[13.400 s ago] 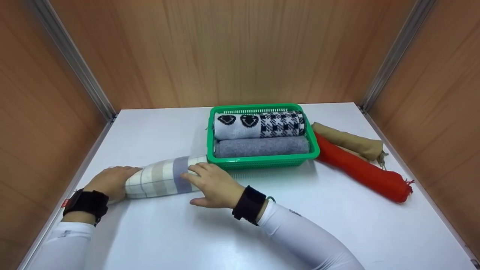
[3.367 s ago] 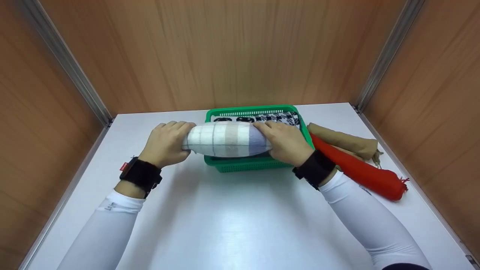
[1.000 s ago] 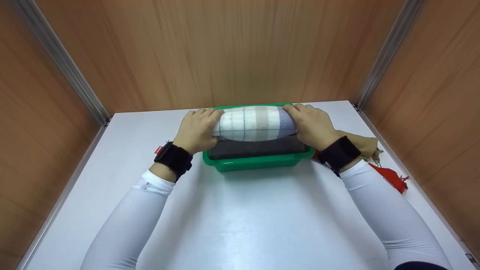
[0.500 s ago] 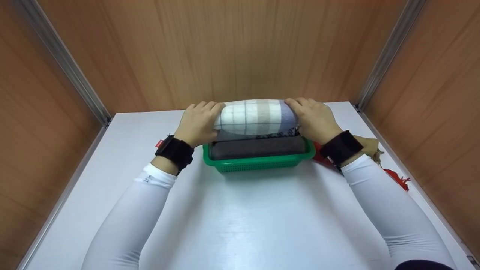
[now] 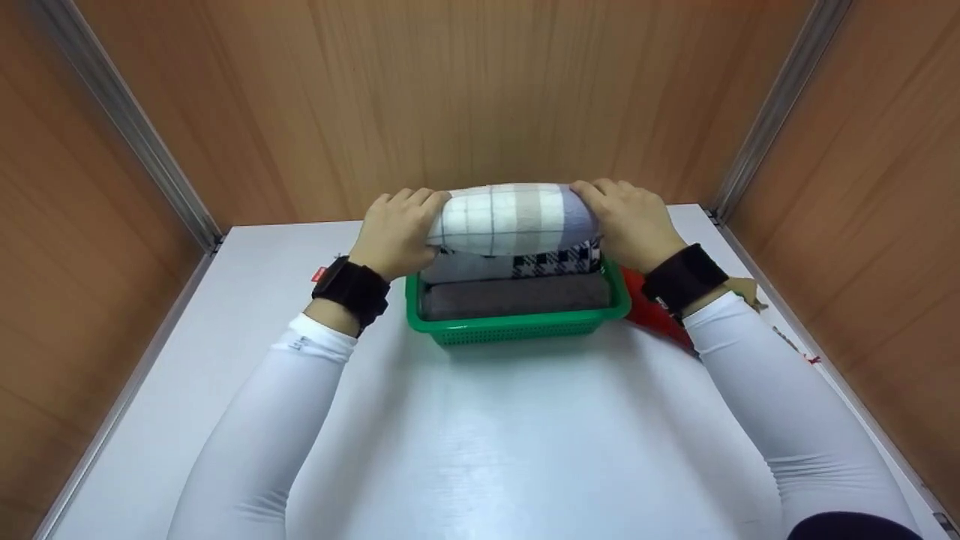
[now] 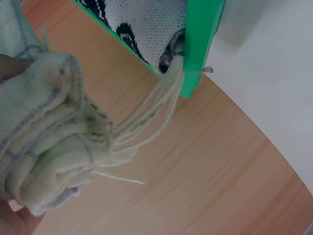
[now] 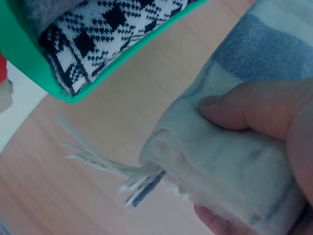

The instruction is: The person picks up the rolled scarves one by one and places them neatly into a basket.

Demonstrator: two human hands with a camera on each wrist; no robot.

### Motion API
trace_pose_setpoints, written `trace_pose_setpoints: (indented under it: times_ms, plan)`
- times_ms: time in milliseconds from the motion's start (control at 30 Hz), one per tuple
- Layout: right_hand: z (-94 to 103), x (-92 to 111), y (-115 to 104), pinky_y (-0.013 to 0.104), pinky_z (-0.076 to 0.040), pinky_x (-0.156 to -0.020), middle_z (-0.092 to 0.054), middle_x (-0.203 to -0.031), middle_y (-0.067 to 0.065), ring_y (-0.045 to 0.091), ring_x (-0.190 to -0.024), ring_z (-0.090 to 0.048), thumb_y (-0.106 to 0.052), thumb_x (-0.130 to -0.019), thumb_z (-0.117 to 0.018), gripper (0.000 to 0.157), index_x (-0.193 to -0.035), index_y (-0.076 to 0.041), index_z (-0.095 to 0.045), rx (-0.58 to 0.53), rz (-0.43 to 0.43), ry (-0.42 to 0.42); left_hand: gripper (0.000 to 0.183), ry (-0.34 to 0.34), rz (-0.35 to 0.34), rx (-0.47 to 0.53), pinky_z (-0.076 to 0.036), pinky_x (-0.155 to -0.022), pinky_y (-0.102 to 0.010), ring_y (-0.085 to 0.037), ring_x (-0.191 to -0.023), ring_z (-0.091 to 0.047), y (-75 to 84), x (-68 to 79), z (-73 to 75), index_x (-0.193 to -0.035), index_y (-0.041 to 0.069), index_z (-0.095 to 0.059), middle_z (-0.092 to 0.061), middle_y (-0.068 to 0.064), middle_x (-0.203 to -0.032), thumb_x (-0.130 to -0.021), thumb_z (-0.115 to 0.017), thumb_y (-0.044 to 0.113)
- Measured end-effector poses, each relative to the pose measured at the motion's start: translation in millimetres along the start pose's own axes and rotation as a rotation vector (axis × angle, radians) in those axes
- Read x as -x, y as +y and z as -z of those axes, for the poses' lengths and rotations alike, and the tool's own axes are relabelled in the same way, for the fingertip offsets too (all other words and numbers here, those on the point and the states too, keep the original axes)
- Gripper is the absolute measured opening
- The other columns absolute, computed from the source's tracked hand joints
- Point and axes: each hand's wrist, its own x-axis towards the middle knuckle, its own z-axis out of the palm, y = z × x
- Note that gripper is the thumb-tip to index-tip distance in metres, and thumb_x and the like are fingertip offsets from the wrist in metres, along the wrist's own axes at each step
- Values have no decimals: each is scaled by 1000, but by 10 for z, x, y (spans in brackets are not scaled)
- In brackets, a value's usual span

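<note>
Your left hand point(image 5: 394, 238) and right hand point(image 5: 630, 229) each grip one end of the rolled plaid scarf point(image 5: 514, 217), fingers curled round it. The roll sits level above the far side of the green basket point(image 5: 517, 324), over the patterned roll point(image 5: 517, 264); a grey roll point(image 5: 517, 294) fills the near side. Likely soft, light and compressible, prone to unrolling, with loose fringe point(image 6: 146, 117). Holding both ends suits it.

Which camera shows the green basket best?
The head view: the whole basket sits on the table with rolled scarves inside, below the striped roll that the left hand and right hand hold. The left wrist view shows only one corner; the right wrist view only an edge.
</note>
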Motion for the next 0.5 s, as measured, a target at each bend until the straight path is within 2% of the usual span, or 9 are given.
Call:
trace_pose_setpoints:
  times_ms: [300,500]
  plan:
    - [14,-121,48,65,-62,-89,-70,-136,22,47,-118,-70,8,-82,-79,74,-149,-13,-58,33,11,-8,65,10,0,-17,-57,-96,-57,-40,-124,-70,-63,-84,-17,-142,5,-63,-73,-17,-136,-79,-81,4]
    - [-40,-173,84,65,-61,-92,-69,-139,22,47,-121,-69,6,-81,-82,77,-151,-14,-57,18,0,-33,64,-6,-3,-25,-57,-95,-57,-40,-124,-69,-116,-129,-41,-141,6,-63,-73,-16,-136,-79,-82,6]
